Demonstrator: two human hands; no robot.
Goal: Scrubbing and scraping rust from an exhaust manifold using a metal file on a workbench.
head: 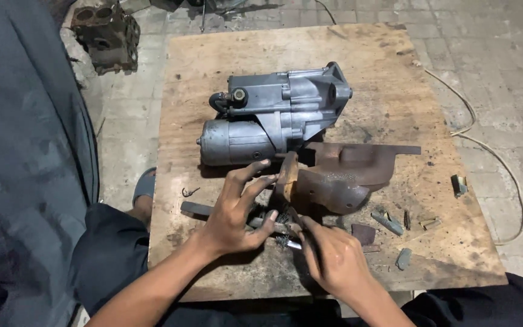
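Observation:
A grey starter motor (273,115) lies across the middle of a worn plywood board (394,72). In front of it rests a rusty brown metal housing (343,175) with a small wooden block (288,175) against its left side. My left hand (237,212) reaches over a dark flat metal bar (194,209), fingers spread, fingertips touching the block and a small dark part near the bar's end. My right hand (334,257) pinches a thin metal tool (292,243) whose tip meets the same spot. What lies under the fingers is hidden.
Small metal bits (387,223) and a grey scrap (404,258) lie at the board's right front, a small hook (190,192) at its left. An old engine block (107,33) sits on the tiled floor at the far left. A cord (503,163) runs along the right.

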